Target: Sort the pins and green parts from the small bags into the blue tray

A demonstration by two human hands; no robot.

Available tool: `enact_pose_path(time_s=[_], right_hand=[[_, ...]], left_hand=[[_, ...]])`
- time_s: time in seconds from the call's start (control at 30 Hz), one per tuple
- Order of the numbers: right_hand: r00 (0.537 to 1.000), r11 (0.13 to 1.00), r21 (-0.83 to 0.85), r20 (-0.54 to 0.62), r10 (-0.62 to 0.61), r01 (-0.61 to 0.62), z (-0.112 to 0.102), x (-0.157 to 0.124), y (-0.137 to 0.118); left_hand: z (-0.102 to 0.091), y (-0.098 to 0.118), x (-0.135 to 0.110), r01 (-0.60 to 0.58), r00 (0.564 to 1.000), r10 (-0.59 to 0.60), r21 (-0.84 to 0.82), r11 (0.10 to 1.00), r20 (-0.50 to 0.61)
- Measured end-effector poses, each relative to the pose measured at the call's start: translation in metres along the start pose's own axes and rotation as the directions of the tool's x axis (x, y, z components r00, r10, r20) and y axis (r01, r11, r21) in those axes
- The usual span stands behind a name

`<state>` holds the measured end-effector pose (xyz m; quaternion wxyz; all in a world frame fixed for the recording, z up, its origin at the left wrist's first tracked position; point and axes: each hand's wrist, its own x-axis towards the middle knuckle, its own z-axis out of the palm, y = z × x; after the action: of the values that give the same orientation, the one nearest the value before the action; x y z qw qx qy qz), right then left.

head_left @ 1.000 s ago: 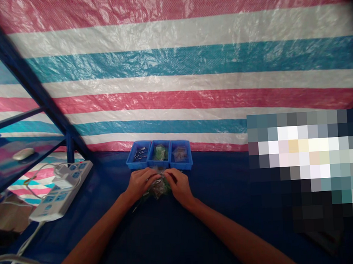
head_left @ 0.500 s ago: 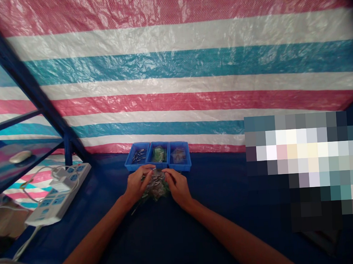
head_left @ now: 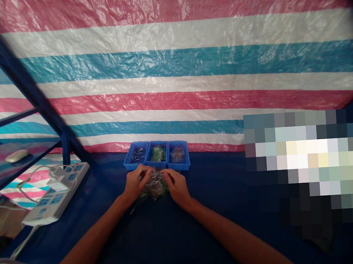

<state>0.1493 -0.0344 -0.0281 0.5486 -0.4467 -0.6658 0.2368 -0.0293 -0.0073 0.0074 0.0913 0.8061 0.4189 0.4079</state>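
My left hand point(head_left: 137, 183) is closed in a pinch, thumb against fingers, over the left side of a pile. My right hand point(head_left: 177, 186) faces it from the other side, its fingers also curled together. Whatever lies between the fingertips is too small to make out. Beneath and between them is the mixed pile of clear plastic packets and small metal pins point(head_left: 157, 189), with some green packets at its right edge. Just behind stands a blue three-part bin point(head_left: 178, 165): loose metal pins point(head_left: 138, 154) left, green packets point(head_left: 158, 154) in the middle, clear brownish packets point(head_left: 178, 154) right.
A white power strip point(head_left: 56, 199) with plugged-in adapters and cables lies on the dark blue table point(head_left: 135, 246) at left. Beyond it are a blue metal frame point(head_left: 26, 77) and a pale mouse-like object point(head_left: 16, 156). Striped sheeting point(head_left: 166, 65) hangs behind. The right side is pixelated.
The left fingertips have drawn back slightly, and the gap between the two hands looks a little wider. The view has shifted slightly. The pile and bins stay put.
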Motion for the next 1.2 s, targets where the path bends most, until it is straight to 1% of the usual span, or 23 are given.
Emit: enact_pose_path(time_s=[0.07, 0.13, 0.23, 0.3, 0.4, 0.53, 0.7, 0.87, 0.97, 1.1, 1.2], right_hand=[[1.000, 1.000, 0.003, 0.002, 0.003, -0.003, -0.0003, -0.0003, -0.0007], [1.000, 1.000, 0.007, 0.002, 0.007, -0.007, -0.0005, -0.0004, -0.0011], [1.000, 1.000, 0.012, 0.001, 0.008, -0.008, -0.0003, -0.0001, -0.0012], [1.000, 1.000, 0.015, 0.001, 0.008, -0.008, -0.0003, 0.0000, -0.0011], [1.000, 1.000, 0.016, 0.005, 0.010, -0.010, -0.0003, 0.0000, -0.0012], [1.000, 1.000, 0.017, 0.002, 0.009, -0.009, -0.0006, -0.0001, -0.0017], [1.000, 1.000, 0.020, -0.010, 0.015, -0.015, -0.0011, -0.0002, -0.0017], [1.000, 1.000, 0.008, -0.019, 0.019, -0.019, -0.0008, 0.0001, -0.0003], [1.000, 1.000, 0.012, -0.021, 0.019, -0.019, -0.0003, 0.0000, 0.0000], [1.000, 1.000, 0.024, -0.010, 0.009, -0.008, 0.0009, -0.0013, 0.0006], [1.000, 1.000, 0.009, 0.004, -0.017, 0.017, 0.0019, -0.0020, 0.0014]], left_hand=[[-0.0001, -0.0014, 0.0007, -0.010, 1.000, 0.010, 0.037, 0.999, -0.014], [0.0000, -0.0026, 0.0019, -0.050, 0.999, 0.051, 0.063, 0.997, -0.012], [0.0006, -0.0038, 0.0035, -0.113, 0.993, 0.112, 0.073, 0.991, 0.024], [0.0011, -0.0048, 0.0038, -0.130, 0.990, 0.126, 0.071, 0.989, 0.056], [0.0018, -0.0070, 0.0037, -0.124, 0.990, 0.118, 0.075, 0.989, 0.081], [0.0026, -0.0094, 0.0042, -0.125, 0.990, 0.118, 0.089, 0.988, 0.079], [0.0036, -0.0084, 0.0043, -0.092, 0.996, 0.092, 0.059, 0.994, -0.009], [0.0014, -0.0027, 0.0054, -0.116, 0.992, 0.116, 0.006, 0.993, -0.055], [0.0001, -0.0010, 0.0059, -0.076, 0.994, 0.076, -0.009, 0.997, -0.077], [0.0019, -0.0042, 0.0040, -0.008, 0.996, 0.005, -0.032, 0.999, -0.093], [0.0048, -0.0072, 0.0018, -0.006, 0.996, 0.002, -0.039, 0.999, -0.086]])
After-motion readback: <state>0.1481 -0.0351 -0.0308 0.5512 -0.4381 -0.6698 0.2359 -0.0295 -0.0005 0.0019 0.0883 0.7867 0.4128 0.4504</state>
